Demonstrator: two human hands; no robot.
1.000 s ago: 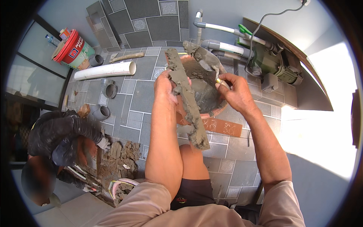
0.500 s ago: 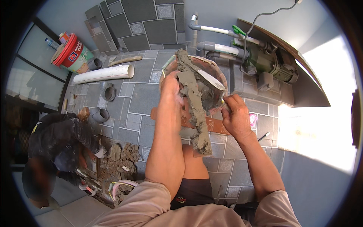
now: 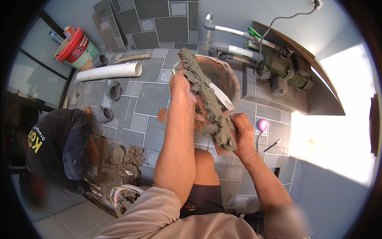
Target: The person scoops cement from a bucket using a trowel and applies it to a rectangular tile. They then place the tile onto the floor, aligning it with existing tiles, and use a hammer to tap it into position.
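My left hand is closed around the upper part of a long, narrow tile strip, which slants across the middle of the view. Thick grey mortar coats its upper face in a rough ridge, and the reddish body shows at the near end. In my right hand is the handle of a trowel, mostly hidden by the fingers. Its pale blade lies along the right side of the mortar. Behind the strip stands a round bucket with mortar smeared inside; the strip partly covers it.
A co-worker crouches at left beside heaped mortar. A second bucket stands by my left elbow. Pipe pieces and a paint bucket lie beyond. A pump stands at right, near pink tape and a pen.
The trowel has come closer along the mortar, and my right hand is lower, near the strip's near end. That end has swung right. The co-worker has bent further, drawing an arm back from the mortar heap.
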